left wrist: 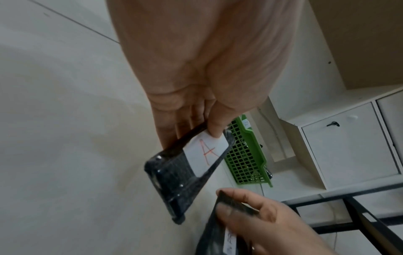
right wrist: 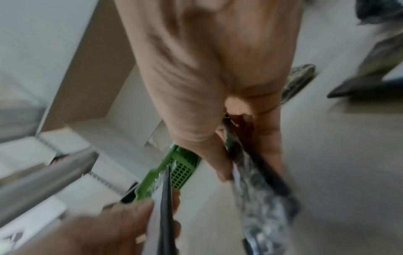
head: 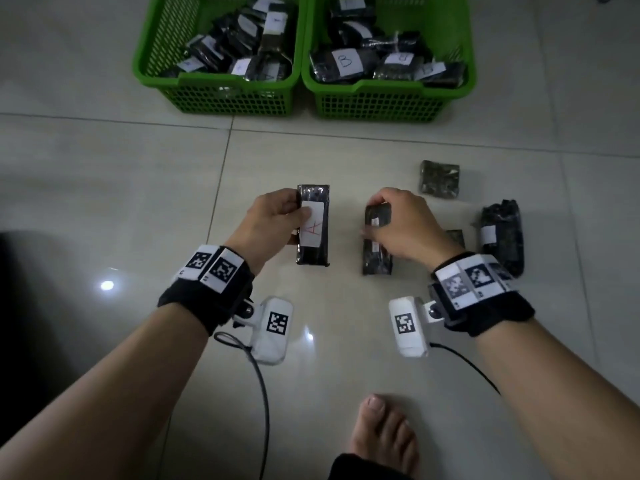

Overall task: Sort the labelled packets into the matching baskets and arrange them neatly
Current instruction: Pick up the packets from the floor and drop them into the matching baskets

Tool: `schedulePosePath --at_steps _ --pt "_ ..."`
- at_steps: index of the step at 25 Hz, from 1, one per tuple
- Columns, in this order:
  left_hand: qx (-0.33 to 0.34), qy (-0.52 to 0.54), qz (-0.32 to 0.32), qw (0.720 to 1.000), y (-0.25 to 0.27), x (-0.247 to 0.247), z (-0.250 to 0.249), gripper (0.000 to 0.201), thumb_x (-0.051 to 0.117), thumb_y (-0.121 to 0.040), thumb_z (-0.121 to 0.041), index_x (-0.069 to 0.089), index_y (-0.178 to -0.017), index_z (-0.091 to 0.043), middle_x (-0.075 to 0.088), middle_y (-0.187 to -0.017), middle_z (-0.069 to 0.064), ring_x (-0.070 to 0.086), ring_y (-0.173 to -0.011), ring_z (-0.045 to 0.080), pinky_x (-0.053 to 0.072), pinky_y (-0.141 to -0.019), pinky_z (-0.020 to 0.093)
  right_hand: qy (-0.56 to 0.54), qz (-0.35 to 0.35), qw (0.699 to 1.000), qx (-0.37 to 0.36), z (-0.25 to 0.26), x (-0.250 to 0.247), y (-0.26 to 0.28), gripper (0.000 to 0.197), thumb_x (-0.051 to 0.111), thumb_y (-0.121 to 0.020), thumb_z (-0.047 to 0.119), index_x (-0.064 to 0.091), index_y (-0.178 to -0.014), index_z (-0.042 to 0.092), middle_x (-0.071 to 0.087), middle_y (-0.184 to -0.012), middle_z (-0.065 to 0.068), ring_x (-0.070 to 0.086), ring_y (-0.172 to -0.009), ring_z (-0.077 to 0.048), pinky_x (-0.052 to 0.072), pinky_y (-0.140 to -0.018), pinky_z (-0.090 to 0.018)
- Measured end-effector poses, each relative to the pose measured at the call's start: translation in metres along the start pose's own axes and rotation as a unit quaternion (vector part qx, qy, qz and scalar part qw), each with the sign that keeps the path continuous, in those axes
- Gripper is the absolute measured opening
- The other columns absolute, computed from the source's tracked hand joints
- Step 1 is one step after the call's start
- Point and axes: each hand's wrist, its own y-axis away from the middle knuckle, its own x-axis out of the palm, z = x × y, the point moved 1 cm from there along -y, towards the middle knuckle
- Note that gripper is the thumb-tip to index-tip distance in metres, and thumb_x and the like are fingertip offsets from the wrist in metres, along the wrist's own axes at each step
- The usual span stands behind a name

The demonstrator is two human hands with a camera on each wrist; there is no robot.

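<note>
My left hand (head: 277, 216) pinches a long black packet (head: 313, 225) by its white label marked with a red A (left wrist: 206, 151), thumb on top, fingers underneath. My right hand (head: 398, 223) grips a second dark packet (head: 378, 237) with a small white label whose letter I cannot read; the right wrist view shows this packet (right wrist: 259, 195) blurred between thumb and fingers. Two green baskets stand side by side at the far edge: the left basket (head: 173, 43) holds several labelled packets, the right basket (head: 464, 50) holds packets labelled B.
Loose dark packets lie on the tiled floor to the right: a square one (head: 439, 179), a bulky one (head: 502, 233) and a small one (head: 455, 237) partly behind my right hand. My bare foot (head: 384, 434) is near the bottom edge. White cabinets (left wrist: 348, 146) stand behind the baskets.
</note>
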Motion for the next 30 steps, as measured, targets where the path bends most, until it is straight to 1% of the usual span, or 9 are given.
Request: schedulePosePath --at_steps 3,6,8,11,18,22,24,27,30 --pt "0.006 0.021 -0.009 1.000 -0.002 -0.004 -0.002 0.029 0.048 -0.098 0.004 0.060 -0.124 0.001 0.070 -0.110 0.017 0.068 -0.088 0.020 0.061 -0.076 0.034 -0.235 0.013 0.972 0.021 -0.001 -0.013 -0.006 0.031 0.070 -0.085 0.003 0.071 -0.107 0.025 0.070 -0.109 0.000 0.069 -0.104 -0.024 0.058 -0.085 -0.033" --pt "0.010 0.041 -0.027 0.999 -0.007 -0.008 -0.004 0.027 0.049 -0.098 0.003 0.061 -0.122 0.000 0.070 -0.112 0.018 0.069 -0.091 0.021 0.060 -0.074 0.033 -0.383 0.027 0.923 -0.016 0.002 -0.024 -0.003 0.034 0.073 -0.079 -0.011 0.079 -0.088 0.022 0.074 -0.116 0.000 0.066 -0.118 -0.019 0.052 -0.103 -0.037" --pt "0.009 0.053 -0.040 0.998 -0.009 -0.010 -0.005 0.027 0.050 -0.097 0.002 0.062 -0.121 -0.001 0.070 -0.111 0.017 0.069 -0.092 0.022 0.060 -0.075 0.033 -0.415 -0.002 0.909 -0.043 0.004 -0.025 -0.002 0.035 0.074 -0.078 -0.014 0.081 -0.075 0.020 0.070 -0.128 0.007 0.062 -0.123 -0.012 0.052 -0.102 -0.032" --pt "0.018 0.078 -0.052 0.995 -0.013 -0.011 -0.010 0.027 0.050 -0.097 0.002 0.061 -0.121 -0.001 0.072 -0.104 0.013 0.069 -0.091 0.022 0.060 -0.075 0.034 -0.468 -0.013 0.882 -0.053 0.006 -0.023 -0.002 0.043 0.061 -0.081 -0.025 0.082 -0.077 0.013 0.072 -0.122 -0.011 0.070 -0.112 -0.028 0.059 -0.087 -0.033" --pt "0.066 0.132 -0.103 0.984 -0.033 -0.021 -0.046 0.035 0.052 -0.095 0.004 0.053 -0.128 -0.008 0.072 -0.097 0.004 0.070 -0.082 0.016 0.057 -0.069 0.030 -0.415 -0.016 0.904 -0.102 0.030 -0.032 -0.008 0.039 0.063 -0.086 -0.016 0.079 -0.107 0.013 0.077 -0.108 -0.006 0.076 -0.096 -0.027 0.058 -0.087 -0.029" --pt "0.150 0.108 -0.168 0.968 -0.072 -0.060 -0.086 0.044 0.055 -0.089 0.012 0.046 -0.121 -0.017 0.068 -0.100 0.009 0.070 -0.088 0.026 0.061 -0.073 0.040 -0.394 -0.051 0.908 -0.129 0.052 -0.039 -0.026 0.047 0.072 -0.086 -0.009 0.072 -0.123 0.019 0.075 -0.113 0.000 0.076 -0.096 -0.018 0.060 -0.084 -0.026" --pt "0.189 0.056 -0.218 0.956 -0.106 -0.090 -0.109 0.034 0.054 -0.090 0.008 0.055 -0.116 -0.015 0.066 -0.108 0.011 0.069 -0.098 0.032 0.061 -0.073 0.040 -0.349 -0.080 0.921 -0.154 0.063 -0.043 -0.038 0.048 0.076 -0.084 -0.004 0.072 -0.123 0.022 0.073 -0.115 0.006 0.074 -0.097 -0.013 0.060 -0.086 -0.028" --pt "0.189 -0.062 -0.248 0.948 -0.146 -0.125 -0.133 0.040 0.053 -0.096 -0.012 0.050 -0.136 -0.020 0.062 -0.113 0.000 0.066 -0.091 0.020 0.054 -0.065 0.025 -0.244 -0.112 0.941 -0.206 0.078 -0.044 -0.055 0.050 0.086 -0.076 0.009 0.073 -0.122 0.025 0.069 -0.117 0.013 0.068 -0.103 -0.007 0.057 -0.089 -0.026" --pt "0.050 -0.387 -0.251 0.886 -0.174 -0.149 -0.117 0.065 0.048 -0.095 -0.042 0.024 -0.152 -0.022 0.052 -0.137 0.007 0.052 -0.121 0.029 0.041 -0.099 0.039 -0.129 -0.125 0.949 -0.258 0.098 -0.039 -0.073 0.057 0.088 -0.073 0.011 0.071 -0.126 0.023 0.067 -0.119 0.012 0.063 -0.106 -0.003 0.053 -0.092 -0.022"
